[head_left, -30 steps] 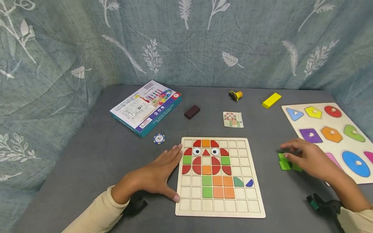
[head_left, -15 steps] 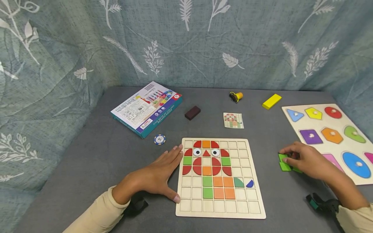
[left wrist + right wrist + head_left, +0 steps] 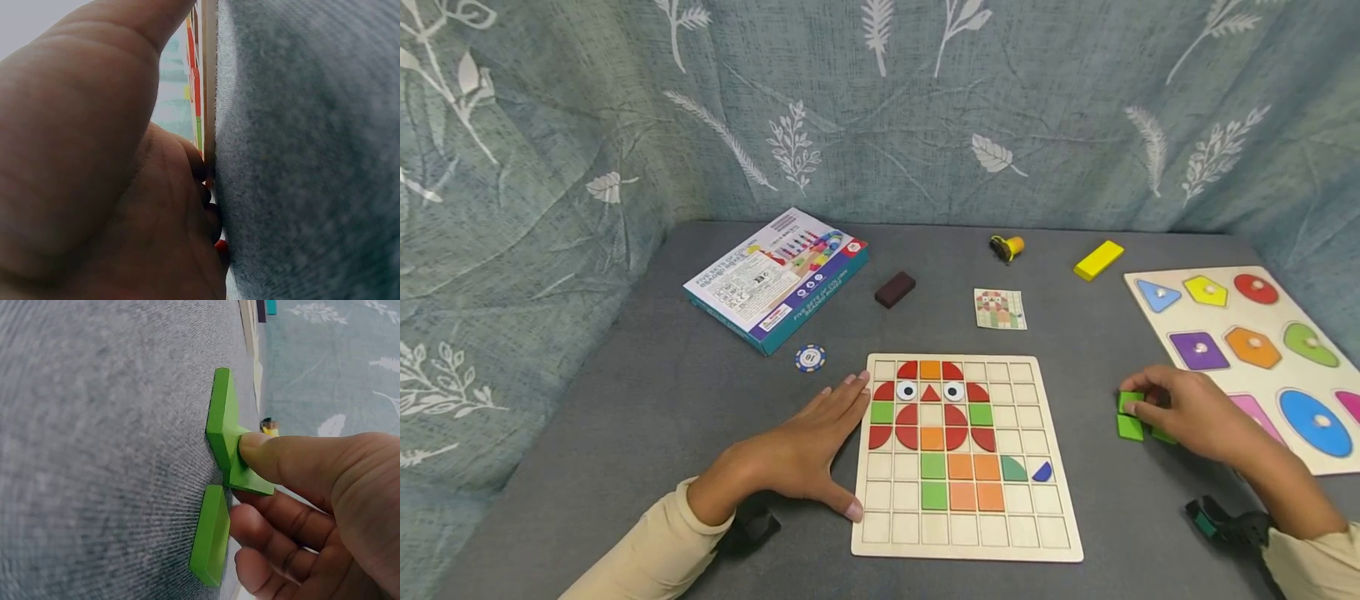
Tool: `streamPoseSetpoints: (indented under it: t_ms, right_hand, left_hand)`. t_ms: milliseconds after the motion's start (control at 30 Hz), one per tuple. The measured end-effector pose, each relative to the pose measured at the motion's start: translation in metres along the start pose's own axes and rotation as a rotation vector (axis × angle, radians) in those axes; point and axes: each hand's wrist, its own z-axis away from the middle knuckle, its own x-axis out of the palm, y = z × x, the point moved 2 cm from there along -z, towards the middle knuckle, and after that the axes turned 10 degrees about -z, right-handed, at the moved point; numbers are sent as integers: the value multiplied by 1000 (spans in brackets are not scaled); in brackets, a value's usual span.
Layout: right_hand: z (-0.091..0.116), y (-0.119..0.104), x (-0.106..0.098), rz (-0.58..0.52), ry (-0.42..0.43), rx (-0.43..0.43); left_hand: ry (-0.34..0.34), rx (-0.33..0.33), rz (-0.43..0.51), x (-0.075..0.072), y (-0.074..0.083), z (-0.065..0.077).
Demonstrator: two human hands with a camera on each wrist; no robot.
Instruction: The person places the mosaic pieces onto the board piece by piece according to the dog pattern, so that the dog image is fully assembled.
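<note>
My left hand (image 3: 801, 446) lies along the left edge of the wooden grid board (image 3: 917, 533), its spread fingertips and thumb touching that edge. Red, orange and green pieces and two eye tiles form a figure on the board, with a teal quarter piece (image 3: 1014, 469) and a blue piece (image 3: 1042, 472) to the right. Beyond the board's right side, my right hand (image 3: 1198, 412) pinches a green square tile (image 3: 250, 480) between thumb and fingers, tilted against the tile beside it. Two more green tiles (image 3: 218, 419) (image 3: 209, 540) lie on the cloth close by.
A shape puzzle board (image 3: 1217, 321) with knobbed pieces lies at the right. Behind the grid board are a picture card (image 3: 1000, 309), dark block (image 3: 895, 289), yellow block (image 3: 1099, 260) and small yellow-black object (image 3: 1007, 247). A box (image 3: 775, 283) and a chip (image 3: 810, 357) are at left.
My right hand has shifted down slightly over the green tiles, and the tile under its thumb now sits raised and turned. The left hand and the grid board stay put.
</note>
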Motion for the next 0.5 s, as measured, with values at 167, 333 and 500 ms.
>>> streamPoseSetpoints:
  t_ms: [167,333,500]
  right_hand:
    - [0,-5,-1,5,7,-14]
    - [-1,-12,-1,15,39,-87]
    - [-1,-19,2,22,57,-147]
  left_hand:
    - [-6,-3,2,1,0,0]
    - [-2,2,5,0,0,0]
    - [-7,-3,6,-1,1,-1]
